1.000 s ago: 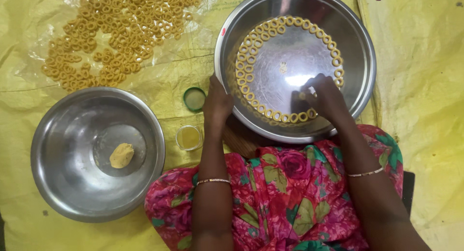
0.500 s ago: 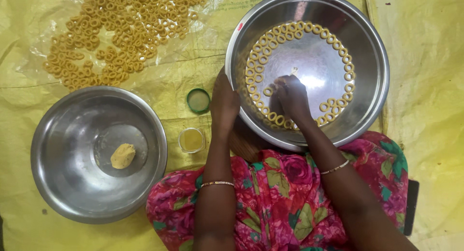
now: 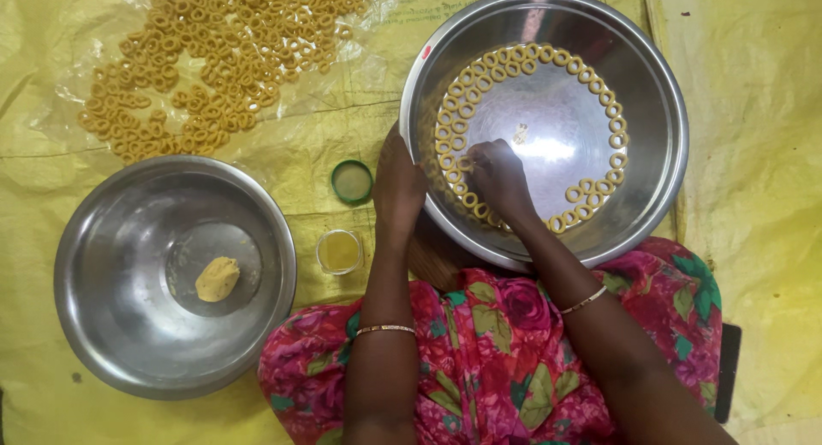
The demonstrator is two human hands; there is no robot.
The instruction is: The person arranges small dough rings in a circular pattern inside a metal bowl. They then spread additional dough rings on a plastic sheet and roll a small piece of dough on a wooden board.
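Soft dough rings (image 3: pixel 467 207) looked fragile to me, so my right hand (image 3: pixel 499 178) pinched one lightly by its rim, while my left hand (image 3: pixel 399 186) clasped the steel bowl (image 3: pixel 659 85) edge.

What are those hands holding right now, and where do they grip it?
The left hand holds the big steel bowl by its near-left rim. The right hand rests inside on the dough rings; whether it pinches one cannot be told.

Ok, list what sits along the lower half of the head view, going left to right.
Steel bowl with a dough lump → small glass jar → left hand on the big pan's rim → right hand inside the big pan, at the ring of dough loops.
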